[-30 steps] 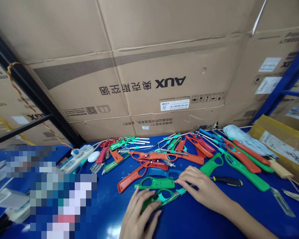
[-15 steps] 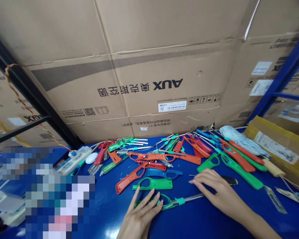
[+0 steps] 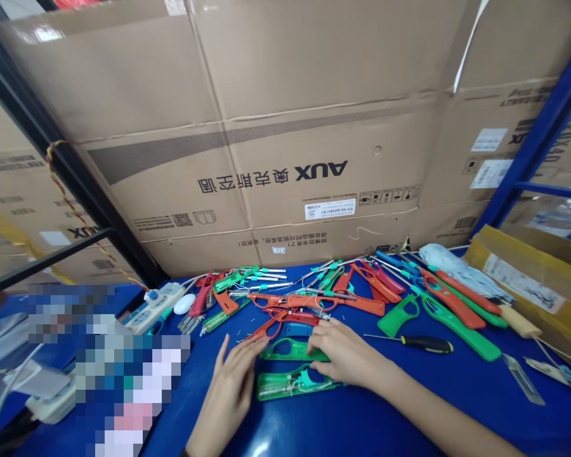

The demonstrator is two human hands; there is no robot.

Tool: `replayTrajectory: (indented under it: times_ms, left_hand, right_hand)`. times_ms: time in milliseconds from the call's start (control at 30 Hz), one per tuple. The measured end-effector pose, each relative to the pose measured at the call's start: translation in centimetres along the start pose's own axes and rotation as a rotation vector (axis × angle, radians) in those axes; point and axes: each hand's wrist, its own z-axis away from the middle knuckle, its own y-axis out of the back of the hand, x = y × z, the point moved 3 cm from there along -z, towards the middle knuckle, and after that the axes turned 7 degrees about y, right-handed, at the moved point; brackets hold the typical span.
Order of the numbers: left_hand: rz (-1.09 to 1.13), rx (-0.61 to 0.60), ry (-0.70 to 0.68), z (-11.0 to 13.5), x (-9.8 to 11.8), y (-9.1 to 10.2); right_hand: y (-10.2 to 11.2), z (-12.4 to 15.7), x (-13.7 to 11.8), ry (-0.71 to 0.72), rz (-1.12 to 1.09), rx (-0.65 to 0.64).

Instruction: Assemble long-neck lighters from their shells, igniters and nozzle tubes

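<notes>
My left hand is open, its fingers spread and holding nothing, just left of a green plastic lighter shell. My right hand lies flat over that shell's right end, with no clear grip. Below both hands, a green lighter body with teal inner parts lies on the blue table. A blue lighter shell sits just above my right fingers. Beyond it spreads a heap of orange, red and green lighter parts, with a black-and-yellow screwdriver to the right.
Long green and orange lighters lie at the right, beside a metal blade. A white power strip and a white oval object sit at the back left. Cardboard boxes and a blue shelf upright stand behind.
The metal tube no longer shows at the green lighter. My right hand has moved left onto the green shell, uncovering the screwdriver. My left hand has lifted off the lighter.
</notes>
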Motion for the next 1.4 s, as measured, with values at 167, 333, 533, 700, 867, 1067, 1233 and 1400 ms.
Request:
replayTrajectory:
  times_ms: [167, 333, 533, 700, 867, 1067, 1233, 1400]
  left_hand:
    - [0.006, 0.04, 0.055, -0.2, -2.1, 0.8]
    - [0.019, 0.095, 0.089, -0.4, -1.4, 0.4]
    - [0.096, 0.255, 0.209, 0.9, -1.7, 0.2]
    - [0.174, 0.354, 0.312, 3.2, -2.1, 0.0]
    - [0.3, 0.429, 0.432, 3.1, -1.1, 0.6]
    - [0.362, 0.309, 0.269, 0.4, 1.5, 0.5]
    - [0.289, 0.227, 0.144, -0.1, 2.4, 0.0]
    - [0.209, 0.041, -0.031, 0.2, 3.3, -0.3]
  right_hand:
    - [0.0, -1.0, -0.3, 0.012, -0.008, -0.017]
    - [-0.4, -3.8, -1.2, 0.052, -0.009, -0.002]
    - [-2.1, -8.0, -2.7, 0.119, 0.002, -0.062]
    - [-1.7, -9.9, -4.1, 0.126, -0.014, -0.085]
    - [2.3, -9.6, -4.7, 0.161, -0.219, 0.018]
    - [5.0, -5.5, -4.0, 0.176, -0.947, 0.246]
    - [2.9, -1.2, -1.9, 0.107, -1.008, 0.51]
    - [0.2, 2.6, -0.4, 0.026, -0.962, 0.541]
